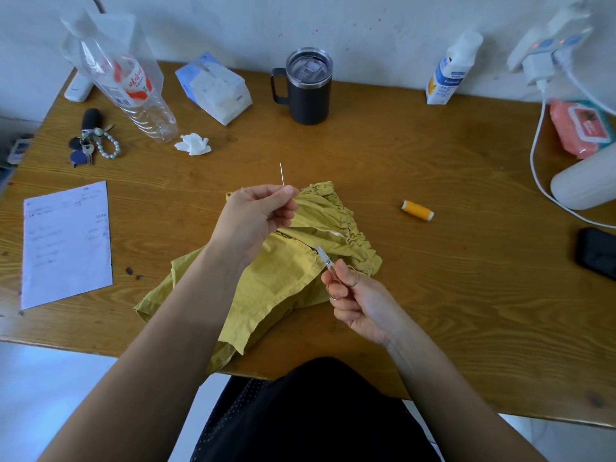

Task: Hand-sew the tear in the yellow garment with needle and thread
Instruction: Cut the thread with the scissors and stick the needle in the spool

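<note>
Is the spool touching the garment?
Apart. The head view shows bare table between the spool and the garment.

Both bare forearms reach forward over the yellow garment [276, 281]. The left hand [256, 216] is raised above its far part, and its thumb and forefinger pinch a needle [282, 174] that points up. The right hand [358, 303] is at its right edge, with fingers curled through the rings of small scissors [325, 258].

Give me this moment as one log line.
left hand pinches needle | right hand holds small scissors over yellow garment | thread spool lies apart on table
</note>
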The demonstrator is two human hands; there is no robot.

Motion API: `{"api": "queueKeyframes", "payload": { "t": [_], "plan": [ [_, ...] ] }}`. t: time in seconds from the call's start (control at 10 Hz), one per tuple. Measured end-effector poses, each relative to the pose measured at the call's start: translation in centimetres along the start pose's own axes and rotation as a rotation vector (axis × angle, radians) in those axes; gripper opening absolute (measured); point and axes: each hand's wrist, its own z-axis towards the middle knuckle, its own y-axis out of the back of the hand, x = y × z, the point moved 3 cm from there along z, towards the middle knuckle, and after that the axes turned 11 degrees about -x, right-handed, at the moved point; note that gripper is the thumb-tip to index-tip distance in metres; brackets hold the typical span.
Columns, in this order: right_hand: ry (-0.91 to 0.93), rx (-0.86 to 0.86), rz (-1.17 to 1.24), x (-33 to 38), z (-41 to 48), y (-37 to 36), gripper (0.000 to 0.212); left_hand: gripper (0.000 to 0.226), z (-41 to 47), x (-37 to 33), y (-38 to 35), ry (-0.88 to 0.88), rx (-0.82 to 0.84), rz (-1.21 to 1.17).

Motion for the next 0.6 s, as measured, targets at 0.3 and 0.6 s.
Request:
{"api": "queueKeyframes", "payload": {
  "t": [0.3,0.6],
  "plan": [
    [0.324,-0.175,-0.574,1.2,-1.2,0.8,0.013,0.013,0.0,-0.1,0.1,0.003,-0.006,0.003],
    [0.708,-0.830,-1.285,8.0,-0.9,9.1,0.032,0.013,-0.4,1.2,-1.6,0.035,0.040,0.102]
  ]
}}
